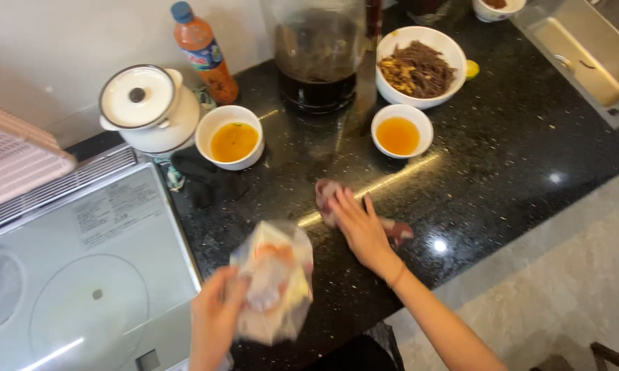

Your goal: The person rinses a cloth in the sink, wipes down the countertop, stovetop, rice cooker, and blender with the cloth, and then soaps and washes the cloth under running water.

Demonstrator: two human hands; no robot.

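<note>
My left hand (214,316) grips a crinkled clear plastic bag (276,278) with pale and orange contents, held up over the front edge of the black speckled counter (501,158); the bag is blurred. My right hand (359,227) lies flat, fingers together, pressing a pinkish-red cloth (328,194) onto the counter. The cloth shows at both sides of the hand.
Two white bowls of orange liquid (232,139) (400,133), a bowl of brown shredded food (419,67), a dark glass jar (317,51), an orange bottle (203,49), a white lidded pot (144,106), a dark rag (205,176). Cooktop (83,275) at left, sink (584,55) at upper right.
</note>
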